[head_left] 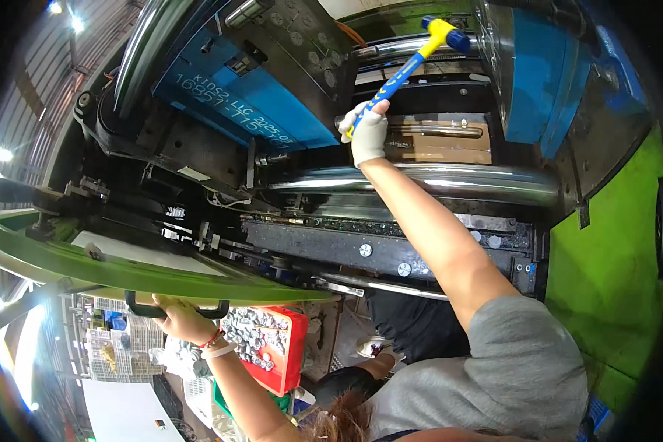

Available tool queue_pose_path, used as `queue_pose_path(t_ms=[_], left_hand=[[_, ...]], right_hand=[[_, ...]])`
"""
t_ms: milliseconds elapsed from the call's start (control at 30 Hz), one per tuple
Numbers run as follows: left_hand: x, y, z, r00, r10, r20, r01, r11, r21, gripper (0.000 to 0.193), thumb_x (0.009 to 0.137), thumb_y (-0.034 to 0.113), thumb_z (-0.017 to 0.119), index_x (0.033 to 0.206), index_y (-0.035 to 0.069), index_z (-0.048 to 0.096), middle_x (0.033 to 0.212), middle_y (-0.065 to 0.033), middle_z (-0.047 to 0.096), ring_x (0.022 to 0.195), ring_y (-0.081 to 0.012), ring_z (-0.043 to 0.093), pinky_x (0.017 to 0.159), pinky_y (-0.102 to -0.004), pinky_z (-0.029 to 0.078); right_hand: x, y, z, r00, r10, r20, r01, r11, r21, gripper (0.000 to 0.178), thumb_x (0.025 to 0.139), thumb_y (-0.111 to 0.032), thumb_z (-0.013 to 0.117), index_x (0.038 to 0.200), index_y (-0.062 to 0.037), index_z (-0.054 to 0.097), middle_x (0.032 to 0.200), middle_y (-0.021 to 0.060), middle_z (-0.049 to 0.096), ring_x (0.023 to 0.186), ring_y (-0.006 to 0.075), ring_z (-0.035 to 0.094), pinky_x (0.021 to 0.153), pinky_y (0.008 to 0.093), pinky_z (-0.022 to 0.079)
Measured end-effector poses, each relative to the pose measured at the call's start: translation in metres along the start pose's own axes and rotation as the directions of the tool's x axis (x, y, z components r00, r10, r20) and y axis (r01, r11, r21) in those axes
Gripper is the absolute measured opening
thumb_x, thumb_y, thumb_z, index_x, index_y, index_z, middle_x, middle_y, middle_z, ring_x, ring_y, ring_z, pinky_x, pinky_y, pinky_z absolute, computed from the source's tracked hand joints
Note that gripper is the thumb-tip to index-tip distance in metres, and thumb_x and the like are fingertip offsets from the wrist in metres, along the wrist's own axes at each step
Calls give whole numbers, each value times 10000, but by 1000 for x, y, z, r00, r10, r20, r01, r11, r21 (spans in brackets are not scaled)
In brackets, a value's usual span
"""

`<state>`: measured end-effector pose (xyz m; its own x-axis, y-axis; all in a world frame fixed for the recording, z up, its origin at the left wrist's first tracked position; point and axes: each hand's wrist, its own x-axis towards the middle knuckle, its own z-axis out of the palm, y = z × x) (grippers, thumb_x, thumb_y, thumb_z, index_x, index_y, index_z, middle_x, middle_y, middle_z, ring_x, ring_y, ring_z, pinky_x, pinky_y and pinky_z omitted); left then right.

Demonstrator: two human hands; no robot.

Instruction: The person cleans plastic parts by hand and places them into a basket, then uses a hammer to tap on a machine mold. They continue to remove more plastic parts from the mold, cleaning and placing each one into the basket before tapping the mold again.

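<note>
My right hand (367, 134), in a white fingerless-looking glove, grips a mallet (398, 81) by its blue and yellow handle. The mallet's yellow head with dark blue faces points up and to the right, inside the open machine. Below it runs a thick shiny metal bar (435, 180). To the left of that hand stands a blue and dark steel mold block (250, 103); another blue block (530, 81) faces it on the right. My left hand (180, 320), bare with bracelets at the wrist, is closed around the black handle (146, 305) of a green machine door (272, 291).
Under the door sits a red bin (295, 350) holding many small grey round parts. Two pale round parts (365, 250) lie on the dark machine ledge. A brown cardboard piece (449, 147) lies between the mold halves. Green machine panel (604, 243) stands at right.
</note>
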<state>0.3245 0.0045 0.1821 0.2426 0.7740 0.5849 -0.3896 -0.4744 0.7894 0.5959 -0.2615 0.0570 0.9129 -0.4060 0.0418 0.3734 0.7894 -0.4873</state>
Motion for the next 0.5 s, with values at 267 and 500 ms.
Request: queue_pose_path(t_ms=[267,500], left_hand=[[-10,15,7,999,30,21,-30,999,16,165,946,159,469,826,48,494,606,32,389,467,-39,305,398,-215,242],[4,-5,-6,999,47,2,-47,999,17,154,938,173,493,895,30,529,618,35,423,469,-43,323,404,-216,264]], right_hand=[[-11,-28,-1,887,463,7,-431,832,-348,549,917,-572,287,651,-115,436,467,19,419,330,148,394,299,259,243],[-14,-10,18,1000,-6,-29,9,994,105,619,868,-663,266,684,-95,429,488,38,449,372,191,490,310,287,370]])
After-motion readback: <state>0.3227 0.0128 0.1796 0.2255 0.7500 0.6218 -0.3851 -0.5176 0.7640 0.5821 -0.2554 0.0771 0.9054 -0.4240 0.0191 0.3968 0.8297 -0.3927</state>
